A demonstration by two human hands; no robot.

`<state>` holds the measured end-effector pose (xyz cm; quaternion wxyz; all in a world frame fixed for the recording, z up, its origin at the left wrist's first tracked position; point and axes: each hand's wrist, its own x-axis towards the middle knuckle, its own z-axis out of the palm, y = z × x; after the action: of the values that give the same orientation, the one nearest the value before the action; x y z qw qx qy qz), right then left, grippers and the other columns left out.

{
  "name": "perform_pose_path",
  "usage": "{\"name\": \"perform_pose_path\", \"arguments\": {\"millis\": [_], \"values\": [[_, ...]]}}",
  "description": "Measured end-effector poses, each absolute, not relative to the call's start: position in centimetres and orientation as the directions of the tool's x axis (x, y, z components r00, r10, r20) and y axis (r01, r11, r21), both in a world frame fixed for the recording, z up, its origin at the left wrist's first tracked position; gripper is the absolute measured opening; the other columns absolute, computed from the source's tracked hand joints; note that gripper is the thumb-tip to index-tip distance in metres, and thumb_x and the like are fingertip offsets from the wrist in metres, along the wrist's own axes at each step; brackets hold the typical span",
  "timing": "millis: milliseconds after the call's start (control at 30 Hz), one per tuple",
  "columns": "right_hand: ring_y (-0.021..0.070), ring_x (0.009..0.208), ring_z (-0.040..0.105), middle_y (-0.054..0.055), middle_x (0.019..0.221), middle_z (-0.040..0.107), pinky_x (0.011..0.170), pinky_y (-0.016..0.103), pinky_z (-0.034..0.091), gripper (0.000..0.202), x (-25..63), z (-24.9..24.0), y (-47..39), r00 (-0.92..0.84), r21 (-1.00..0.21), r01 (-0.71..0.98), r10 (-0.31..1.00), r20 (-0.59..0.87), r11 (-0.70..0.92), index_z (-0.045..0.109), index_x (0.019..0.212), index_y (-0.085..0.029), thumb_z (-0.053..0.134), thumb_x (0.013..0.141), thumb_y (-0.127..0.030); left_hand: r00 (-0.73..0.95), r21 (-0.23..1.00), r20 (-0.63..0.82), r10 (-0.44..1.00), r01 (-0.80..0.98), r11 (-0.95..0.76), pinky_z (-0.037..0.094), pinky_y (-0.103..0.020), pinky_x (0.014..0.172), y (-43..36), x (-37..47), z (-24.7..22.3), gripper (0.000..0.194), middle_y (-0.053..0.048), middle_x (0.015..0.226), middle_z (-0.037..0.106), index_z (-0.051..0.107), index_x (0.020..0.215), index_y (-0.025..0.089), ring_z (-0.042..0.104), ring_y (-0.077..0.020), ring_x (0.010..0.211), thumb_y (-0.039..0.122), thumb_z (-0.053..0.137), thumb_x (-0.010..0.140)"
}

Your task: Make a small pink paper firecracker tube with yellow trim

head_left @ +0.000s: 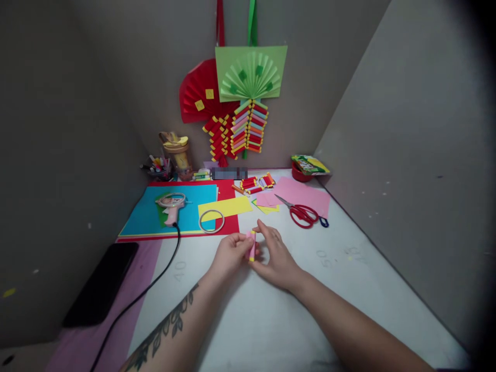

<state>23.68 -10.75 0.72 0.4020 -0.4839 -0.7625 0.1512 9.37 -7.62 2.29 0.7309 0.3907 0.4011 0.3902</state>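
Over the white table, my left hand (233,252) pinches a small pink paper roll (252,248) with yellow bands at both ends. The roll stands nearly upright in the view. My right hand (277,258) curves around it from the other side, forefinger at the top end and thumb at the bottom end. A part of the roll is covered by the left fingers. Beyond the hands lie several finished red paper rolls with yellow ends (249,183), a yellow paper strip (228,207) and a roll of tape (211,221).
Red-handled scissors (304,216) rest near pink paper sheets (296,191) at right. At left are a glue gun (173,212) on blue paper (134,214), its black cable (155,281) and a dark phone-like slab (103,284). Paper fan decorations (251,72) hang on the wall.
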Motion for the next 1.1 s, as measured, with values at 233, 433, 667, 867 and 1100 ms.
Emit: {"name": "perform_pose_path", "arguments": {"millis": [233, 433, 667, 867, 1100], "values": [[0.0297, 0.118, 0.038, 0.013, 0.127, 0.044, 0.100, 0.052, 0.035, 0.091, 22.9, 0.4, -10.9, -0.279, -0.428, 0.763, 0.844, 0.459, 0.485, 0.008, 0.145, -0.021, 0.054, 0.068, -0.010, 0.224, 0.993, -0.105, 0.969, 0.071, 0.092, 0.041, -0.022, 0.050, -7.9, 9.4, 1.6, 0.023, -0.003, 0.058, 0.063, 0.062, 0.071, 0.016, 0.058, -0.0144, 0.054, 0.038, 0.062, 0.074], [0.0296, 0.122, 0.035, 0.013, 0.131, 0.038, 0.102, 0.052, 0.033, 0.090, 22.5, 0.5, -11.3, -0.214, -0.575, 0.687, 0.879, 0.426, 0.446, 0.012, 0.144, -0.022, 0.058, 0.067, -0.011, 0.225, 0.986, -0.039, 0.974, 0.168, 0.001, 0.041, -0.023, 0.052, -8.1, 9.2, 1.3, 0.023, -0.005, 0.066, 0.067, 0.063, 0.077, 0.017, 0.060, -0.0165, 0.059, 0.039, 0.058, 0.076], [0.0183, 0.086, 0.057, 0.007, 0.097, 0.058, 0.074, 0.033, 0.049, 0.045, 23.9, 0.6, -9.7, 0.028, -0.983, 0.161, 0.995, 0.092, 0.086, 0.053, 0.115, -0.020, 0.061, 0.073, -0.033, 0.369, 0.942, 0.028, 0.929, 0.300, -0.148, 0.043, -0.024, 0.065, -8.0, 8.8, 2.1, 0.026, -0.005, 0.083, 0.070, 0.067, 0.089, 0.018, 0.062, -0.0172, 0.074, 0.037, 0.051, 0.083], [0.0141, 0.069, 0.057, 0.001, 0.074, 0.062, 0.064, 0.026, 0.046, 0.011, 24.1, 1.2, -9.6, 0.044, -0.990, 0.136, 0.999, 0.027, 0.021, 0.062, 0.076, -0.018, 0.064, 0.070, -0.027, 0.421, 0.886, 0.028, 0.906, 0.410, -0.218, 0.042, -0.024, 0.063, -8.1, 8.6, 2.3, 0.026, -0.003, 0.079, 0.070, 0.069, 0.085, 0.019, 0.061, -0.0161, 0.071, 0.035, 0.049, 0.083], [0.0095, 0.048, 0.053, -0.003, 0.055, 0.059, 0.045, 0.019, 0.037, 0.009, 24.3, 0.7, -9.4, 0.096, -0.991, -0.103, 0.991, -0.091, -0.081, 0.055, 0.072, -0.018, 0.062, 0.070, -0.024, 0.392, 0.973, -0.065, 0.918, 0.230, -0.029, 0.043, -0.024, 0.062, -7.4, 8.6, 2.2, 0.026, -0.007, 0.078, 0.070, 0.069, 0.083, 0.014, 0.062, -0.0180, 0.071, 0.038, 0.061, 0.074]]}}
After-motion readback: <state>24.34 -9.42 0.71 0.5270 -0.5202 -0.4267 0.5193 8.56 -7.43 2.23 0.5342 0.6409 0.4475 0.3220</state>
